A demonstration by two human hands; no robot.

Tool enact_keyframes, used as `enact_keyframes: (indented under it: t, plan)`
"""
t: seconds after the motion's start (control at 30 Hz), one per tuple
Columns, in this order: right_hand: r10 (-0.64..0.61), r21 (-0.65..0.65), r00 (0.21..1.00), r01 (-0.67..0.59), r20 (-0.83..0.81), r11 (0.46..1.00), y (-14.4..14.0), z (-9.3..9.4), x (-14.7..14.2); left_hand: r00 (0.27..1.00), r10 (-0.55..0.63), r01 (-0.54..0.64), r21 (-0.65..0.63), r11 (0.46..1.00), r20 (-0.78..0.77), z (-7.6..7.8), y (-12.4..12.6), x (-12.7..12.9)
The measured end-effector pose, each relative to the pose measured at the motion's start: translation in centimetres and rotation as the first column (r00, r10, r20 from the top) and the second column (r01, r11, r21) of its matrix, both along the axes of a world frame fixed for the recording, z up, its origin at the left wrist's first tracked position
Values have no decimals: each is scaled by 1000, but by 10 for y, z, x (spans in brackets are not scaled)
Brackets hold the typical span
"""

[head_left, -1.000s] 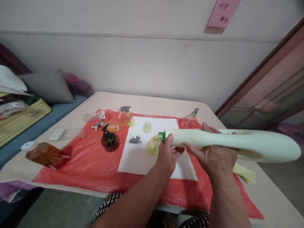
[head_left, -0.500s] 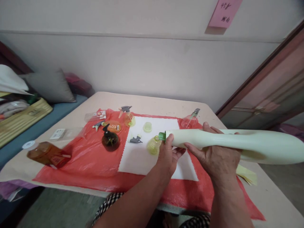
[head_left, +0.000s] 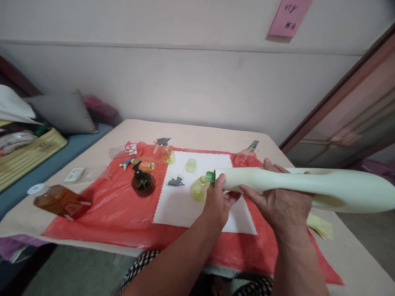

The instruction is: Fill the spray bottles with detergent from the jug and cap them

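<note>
Sideways is how the pale green bottle (head_left: 296,185) lies: its long axis runs nearly level, from the fat base far out to the right of the small yellow bottle (head_left: 199,188) to the green spout (head_left: 210,176) that sits just above and beside that bottle's open mouth. Both hands carry it in the air above the table (head_left: 200,133). The left hand (head_left: 218,201) is the nearer of the 2 to the small yellow bottle, touching or almost touching it, with its fingers curled about the neck of the pale green bottle right behind the spout. The right hand (head_left: 280,201) is farther right of the small yellow bottle, cupped under and around the middle of the pale green bottle, fingers wrapped over its top, bearing its weight. The small yellow bottle stands upright on the white cloth (head_left: 185,201), which lies on the red plastic sheet (head_left: 108,213). Left of the small yellow bottle, on the cloth, lie a grey spray head (head_left: 175,181) and a small yellow cap (head_left: 191,165); farther left stands a dark brown pump bottle (head_left: 142,181), and an amber bottle (head_left: 58,200) lies on its side well apart at the sheet's left edge.
</note>
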State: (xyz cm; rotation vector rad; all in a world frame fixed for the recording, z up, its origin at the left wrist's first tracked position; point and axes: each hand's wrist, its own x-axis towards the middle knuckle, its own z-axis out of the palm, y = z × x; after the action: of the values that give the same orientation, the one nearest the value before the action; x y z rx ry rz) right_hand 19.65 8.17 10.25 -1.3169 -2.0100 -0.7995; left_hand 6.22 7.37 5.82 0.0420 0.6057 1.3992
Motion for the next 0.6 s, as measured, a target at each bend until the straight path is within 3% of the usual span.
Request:
enact_keyframes:
  t: [0.6]
  plan:
    - [5,31,1000,-5,8,999,-1,1,0,1000,-20,20,4,1000,-15,1,-2,0]
